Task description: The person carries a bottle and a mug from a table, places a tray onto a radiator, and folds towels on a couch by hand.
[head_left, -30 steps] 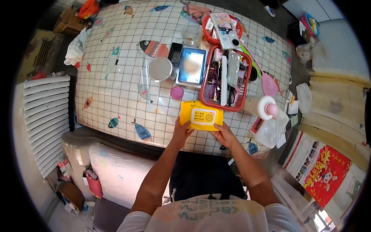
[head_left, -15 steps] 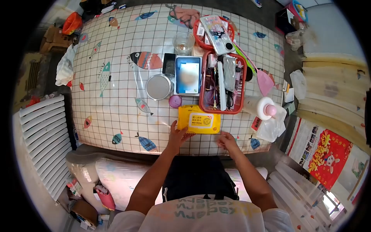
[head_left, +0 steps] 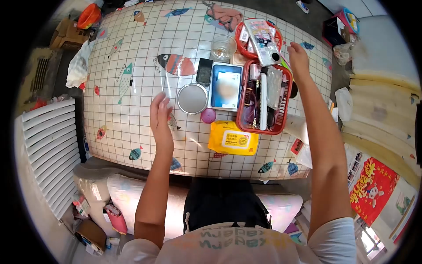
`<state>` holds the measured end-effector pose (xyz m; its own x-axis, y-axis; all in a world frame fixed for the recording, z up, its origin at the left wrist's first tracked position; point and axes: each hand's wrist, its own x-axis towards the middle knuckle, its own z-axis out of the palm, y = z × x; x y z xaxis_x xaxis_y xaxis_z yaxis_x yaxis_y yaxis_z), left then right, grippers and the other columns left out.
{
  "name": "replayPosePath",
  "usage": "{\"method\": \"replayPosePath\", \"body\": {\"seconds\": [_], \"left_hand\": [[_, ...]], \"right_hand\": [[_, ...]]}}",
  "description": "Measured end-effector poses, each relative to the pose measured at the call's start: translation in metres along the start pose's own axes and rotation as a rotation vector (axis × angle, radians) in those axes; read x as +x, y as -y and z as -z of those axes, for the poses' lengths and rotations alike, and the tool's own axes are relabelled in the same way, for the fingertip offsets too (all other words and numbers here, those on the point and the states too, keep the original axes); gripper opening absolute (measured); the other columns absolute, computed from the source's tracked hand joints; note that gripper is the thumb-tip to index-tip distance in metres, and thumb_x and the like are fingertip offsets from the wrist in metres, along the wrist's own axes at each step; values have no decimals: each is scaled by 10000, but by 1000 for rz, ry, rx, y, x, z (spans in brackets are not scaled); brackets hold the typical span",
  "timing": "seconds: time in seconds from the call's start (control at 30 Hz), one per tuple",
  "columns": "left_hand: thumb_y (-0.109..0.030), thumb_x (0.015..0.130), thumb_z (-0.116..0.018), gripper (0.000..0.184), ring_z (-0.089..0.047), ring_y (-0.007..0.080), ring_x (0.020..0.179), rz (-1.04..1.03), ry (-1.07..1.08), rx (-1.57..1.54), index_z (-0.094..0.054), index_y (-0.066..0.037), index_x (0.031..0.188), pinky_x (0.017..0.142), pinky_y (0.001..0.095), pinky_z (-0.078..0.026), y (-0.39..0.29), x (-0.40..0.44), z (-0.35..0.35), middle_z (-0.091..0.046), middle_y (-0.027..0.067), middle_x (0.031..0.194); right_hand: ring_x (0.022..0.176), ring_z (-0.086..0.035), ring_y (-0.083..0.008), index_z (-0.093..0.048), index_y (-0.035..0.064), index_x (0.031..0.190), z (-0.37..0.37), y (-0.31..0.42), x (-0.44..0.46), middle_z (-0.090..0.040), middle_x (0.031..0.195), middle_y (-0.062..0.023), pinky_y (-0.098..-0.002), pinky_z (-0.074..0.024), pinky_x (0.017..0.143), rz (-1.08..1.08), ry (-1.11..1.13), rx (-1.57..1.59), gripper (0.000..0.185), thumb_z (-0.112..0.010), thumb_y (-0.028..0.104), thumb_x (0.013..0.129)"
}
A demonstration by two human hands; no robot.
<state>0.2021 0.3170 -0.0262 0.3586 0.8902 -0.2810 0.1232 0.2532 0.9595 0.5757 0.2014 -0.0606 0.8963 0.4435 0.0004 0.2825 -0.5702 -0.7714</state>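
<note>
My left hand is raised over the table, left of the round silver-grey lid. Its fingers are stretched out and hold nothing. On the far right, my right hand reaches beside the phone lying on a round red basket. Its fingers look extended, with nothing visible in them. Between my arms lies the yellow pack of wet wipes, untouched. Behind it stands a red rectangular basket full of small items, next to a blue-edged box.
A purple round item, a black box and a clear glass stand near the blue-edged box. A pink cloth lies at the back. My right forearm covers part of a white bottle.
Both hands have left the wipes pack. The left moved up and left; the right swung far forward and right beside the baskets. The view shifted slightly, with the table items appearing further right.
</note>
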Motion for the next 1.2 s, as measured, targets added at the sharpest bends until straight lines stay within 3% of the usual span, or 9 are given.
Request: {"method": "replayPosePath", "body": {"seconds": [0.17, 0.4, 0.73, 0.8, 0.87, 0.93, 1.0, 1.1, 1.2], "left_hand": [[-415, 844, -443, 513, -395, 178, 1113, 294, 238, -235, -426, -68, 1220, 945, 309, -277, 6, 20, -20, -433, 88, 1205], [-417, 843, -449, 505, -440, 170, 1042, 268, 313, -76, -429, -68, 1207, 919, 284, -299, 2, 20, -26, -512, 96, 1079], [-402, 847, -448, 486, -445, 163, 1025, 266, 305, -41, -439, -65, 1198, 910, 281, -312, 2, 23, -25, -514, 89, 1062], [-400, 844, -450, 491, -443, 172, 1038, 231, 297, 16, -443, -59, 1197, 917, 284, -309, 4, 22, -26, -504, 95, 1080], [-398, 844, -434, 513, -432, 187, 1071, 212, 297, -77, -434, -40, 1212, 927, 296, -311, 11, 22, -25, -474, 101, 1140], [-441, 851, -405, 572, -425, 203, 1096, 243, 299, -87, -356, -51, 1267, 944, 313, -305, 5, 23, -33, -442, 95, 1188], [-479, 865, -358, 596, -355, 200, 1172, 231, 248, -98, -330, -60, 1287, 971, 317, -268, 5, 23, -36, -395, 95, 1241], [-471, 877, -334, 581, -317, 205, 1209, 107, 171, 36, -328, -65, 1291, 991, 350, -230, 11, 15, -17, -368, 90, 1287], [-427, 892, -321, 531, -284, 217, 1238, 58, 78, 146, -340, -70, 1285, 1003, 379, -200, 6, 10, 6, -345, 93, 1320]], "right_hand": [[987, -542, -296, -544, 24, 1095, -30, -8, 29, -565, 1061, -192, -325, -413, 830, -168, 70, -80, 399, -480, 215, 750], [950, -564, -287, -565, 98, 1102, -36, -48, 55, -592, 1012, -179, -330, -427, 817, -270, 157, -190, 392, -528, 220, 731], [842, -605, -272, -581, 67, 1066, -28, -32, 47, -631, 880, -162, -327, -457, 745, -140, 267, -212, 406, -603, 211, 687], [845, -602, -286, -594, 52, 1024, -26, -30, 47, -622, 875, -187, -333, -459, 739, -44, 289, -355, 370, -596, 231, 699], [678, -601, -187, -552, 42, 1098, -22, -45, 66, -625, 729, -102, -282, -454, 656, 109, 381, -706, 371, -543, 179, 754], [785, -596, -185, -524, 42, 1122, 11, -8, 59, -631, 829, -93, -287, -440, 724, 94, 312, -685, 393, -550, 246, 788], [840, -581, -346, -531, -13, 1057, 59, 4, 54, -607, 875, -214, -394, -449, 747, 198, 182, -509, 401, -534, 279, 782], [906, -561, -167, -504, 47, 1141, 132, 27, 2, -602, 1000, -77, -298, -416, 800, 313, 385, -388, 420, -554, 300, 810], [1087, -462, -189, -491, 70, 1169, 188, 26, -63, -514, 1169, -73, -320, -366, 898, 55, 597, -284, 459, -593, 288, 777]]}}
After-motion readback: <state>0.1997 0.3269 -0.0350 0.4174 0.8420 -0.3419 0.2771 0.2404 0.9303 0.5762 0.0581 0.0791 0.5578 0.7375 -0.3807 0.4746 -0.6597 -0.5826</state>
